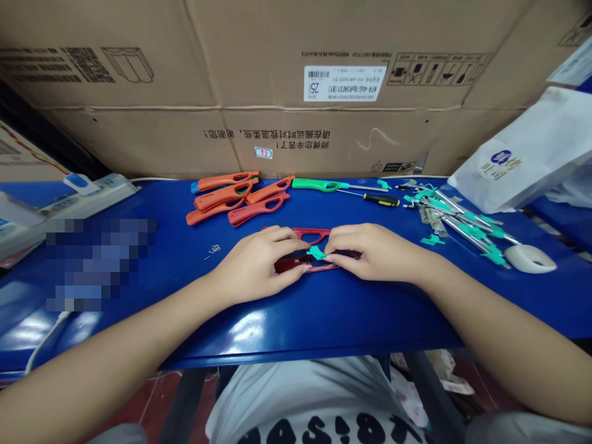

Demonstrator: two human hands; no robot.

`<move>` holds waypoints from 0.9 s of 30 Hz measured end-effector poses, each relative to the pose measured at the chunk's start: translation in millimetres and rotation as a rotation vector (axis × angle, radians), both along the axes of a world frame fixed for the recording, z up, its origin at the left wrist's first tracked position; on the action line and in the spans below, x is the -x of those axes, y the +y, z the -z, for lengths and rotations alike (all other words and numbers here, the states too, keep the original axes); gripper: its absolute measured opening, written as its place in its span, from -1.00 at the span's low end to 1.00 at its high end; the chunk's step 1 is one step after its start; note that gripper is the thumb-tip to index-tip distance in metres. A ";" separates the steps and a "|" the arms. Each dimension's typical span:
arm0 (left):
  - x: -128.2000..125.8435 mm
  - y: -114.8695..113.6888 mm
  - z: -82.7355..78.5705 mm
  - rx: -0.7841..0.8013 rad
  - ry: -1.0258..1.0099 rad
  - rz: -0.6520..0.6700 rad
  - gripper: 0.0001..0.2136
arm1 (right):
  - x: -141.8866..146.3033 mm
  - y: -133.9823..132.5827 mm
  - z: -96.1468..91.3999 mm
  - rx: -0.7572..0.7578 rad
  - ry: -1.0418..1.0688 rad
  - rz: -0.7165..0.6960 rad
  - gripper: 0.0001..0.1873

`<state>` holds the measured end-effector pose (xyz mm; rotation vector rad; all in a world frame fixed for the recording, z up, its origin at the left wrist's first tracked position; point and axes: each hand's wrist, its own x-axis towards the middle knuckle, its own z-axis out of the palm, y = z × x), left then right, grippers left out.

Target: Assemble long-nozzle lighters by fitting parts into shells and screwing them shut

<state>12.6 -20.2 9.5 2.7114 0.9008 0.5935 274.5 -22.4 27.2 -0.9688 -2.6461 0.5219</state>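
Observation:
In the middle of the table, two red lighter shell halves [314, 234] lie between my hands, partly covered by my fingers. My left hand [261, 262] is curled around the left end of the nearer red half, thumb along its near edge. From the other side, my right hand [374, 251] pinches a small green plastic trigger [317, 252] just above that half. Small parts inside the shell are mostly hidden by my fingers. Beyond them lie several orange and red lighter shells [226, 196] and a green lighter [319, 184] with a metal rod.
A black-and-yellow screwdriver [382, 200] lies behind my right hand. Metal rods with green parts [462, 225] are heaped at right beside a white oval object [530, 258] and a paper bag [531, 151]. Small metal pieces [213, 250] sit left. A cardboard box [277, 123] stands behind.

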 end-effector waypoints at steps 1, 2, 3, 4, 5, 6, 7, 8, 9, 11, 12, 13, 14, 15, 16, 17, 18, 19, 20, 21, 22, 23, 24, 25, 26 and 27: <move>0.3 -1.0 -2.2 -0.013 0.033 -0.002 -0.68 | -1.0 0.4 -1.1 -0.017 -0.027 0.017 -0.85; 0.9 -1.5 -4.4 -0.023 0.064 0.003 -0.66 | -1.8 0.8 -2.1 -0.027 -0.050 0.029 -0.83; 1.6 -1.7 -6.5 -0.027 0.095 0.015 -0.63 | -2.5 1.1 -2.9 -0.029 -0.070 0.038 -0.82; 2.4 -1.4 -8.4 -0.027 0.122 0.030 -0.62 | -2.9 1.4 -3.6 -0.025 -0.086 0.042 -0.80; 3.3 -0.7 -9.9 -0.023 0.146 0.045 -0.61 | -3.1 1.6 -4.1 -0.018 -0.097 0.045 -0.80; 4.3 0.2 -11.0 -0.014 0.171 0.058 -0.61 | -3.0 1.6 -4.2 -0.010 -0.108 0.044 -0.80; 5.2 1.2 -11.7 -0.002 0.190 0.068 -0.62 | -2.7 1.5 -4.2 -0.003 -0.118 0.042 -0.81; 6.1 2.2 -11.9 0.009 0.205 0.072 -0.64 | -2.2 1.3 -3.9 0.002 -0.128 0.037 -0.83; 6.8 3.1 -11.9 0.021 0.216 0.075 -0.65 | -1.6 1.0 -3.5 0.004 -0.134 0.033 -0.84; 7.7 4.3 -11.1 0.039 0.222 0.075 -0.67 | -0.6 0.5 -2.3 0.005 -0.142 0.024 -0.85; 7.8 4.6 -10.7 0.044 0.220 0.074 -0.68 | -0.2 0.3 -1.7 0.003 -0.147 0.022 -0.85; 7.8 4.7 -10.2 0.047 0.216 0.075 -0.69 | 0.0 0.3 -1.2 -0.001 -0.154 0.021 -0.85; 7.7 4.7 -9.8 0.049 0.213 0.075 -0.69 | 0.0 0.3 -0.8 -0.004 -0.160 0.019 -0.84; 7.6 4.6 -9.5 0.051 0.208 0.076 -0.70 | -0.1 0.4 -0.4 -0.004 -0.167 0.015 -0.84; 7.4 4.5 -9.3 0.055 0.204 0.078 -0.70 | -0.2 0.4 -0.2 -0.001 -0.174 0.010 -0.84; 7.2 4.5 -9.1 0.061 0.201 0.082 -0.71 | -0.3 0.5 0.0 0.003 -0.179 0.006 -0.84; 7.1 4.5 -8.8 0.067 0.198 0.084 -0.71 | -0.2 0.4 0.2 0.009 -0.182 0.001 -0.83; 7.1 4.6 -8.6 0.073 0.195 0.086 -0.71 | 0.0 0.3 0.3 0.014 -0.184 -0.002 -0.83; 7.1 4.8 -8.2 0.080 0.194 0.086 -0.72 | 0.4 0.0 0.6 0.017 -0.186 -0.002 -0.84; 7.1 5.0 -7.8 0.086 0.192 0.085 -0.72 | 1.0 -0.2 0.9 0.020 -0.187 -0.002 -0.84; 7.0 5.2 -7.4 0.092 0.190 0.083 -0.72 | 1.7 -0.5 1.2 0.022 -0.187 -0.003 -0.84; 7.0 5.3 -7.0 0.097 0.187 0.083 -0.72 | 2.6 -0.8 1.6 0.026 -0.187 -0.007 -0.84; 7.0 5.4 -6.6 0.103 0.184 0.082 -0.72 | 3.5 -1.1 2.1 0.029 -0.185 -0.012 -0.84; 6.9 5.4 -6.3 0.109 0.182 0.081 -0.71 | 4.4 -1.4 2.6 0.029 -0.183 -0.016 -0.84; 6.8 5.4 -6.1 0.116 0.179 0.079 -0.71 | 5.2 -1.6 3.1 0.027 -0.182 -0.020 -0.84; 6.7 5.3 -6.0 0.122 0.175 0.077 -0.71 | 5.9 -1.9 3.6 0.021 -0.184 -0.024 -0.84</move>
